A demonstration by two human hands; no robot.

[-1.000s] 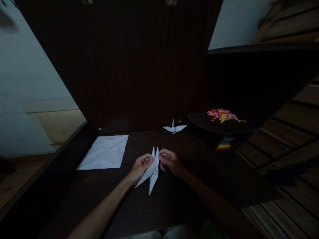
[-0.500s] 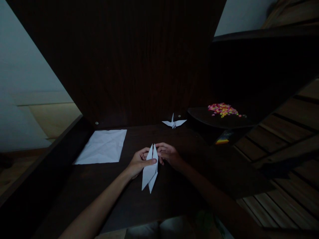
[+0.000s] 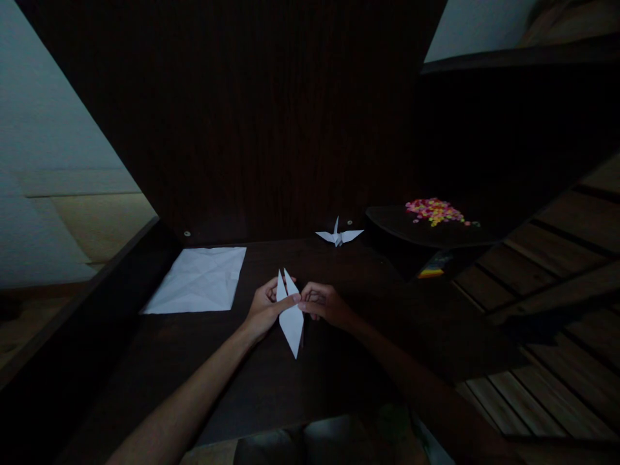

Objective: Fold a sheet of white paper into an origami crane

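Observation:
A white folded paper (image 3: 291, 325), diamond-shaped with a split into two narrow points at the far end, is held up over the dark tabletop. My left hand (image 3: 264, 309) grips it from the left, thumb pressed across its front and fingers behind. At its right edge my right hand (image 3: 323, 302) pinches the paper between thumb and curled fingers. Beyond the hands stands a finished white origami crane (image 3: 339, 237) with spread wings, near the back panel. To the left lies a creased white sheet of paper (image 3: 198, 281), flat on the table.
On a low rounded shelf (image 3: 387, 223) at the right sits a heap of small colourful pieces (image 3: 436, 211). Under that shelf is a rainbow-striped item (image 3: 434, 266). A tall dark panel (image 3: 271, 129) closes the back, and a raised side board (image 3: 92, 284) runs along the left.
The folded paper has turned in my hands: its two lower points, apart before, now show as one. My right hand has moved from behind the upper points down to the right edge.

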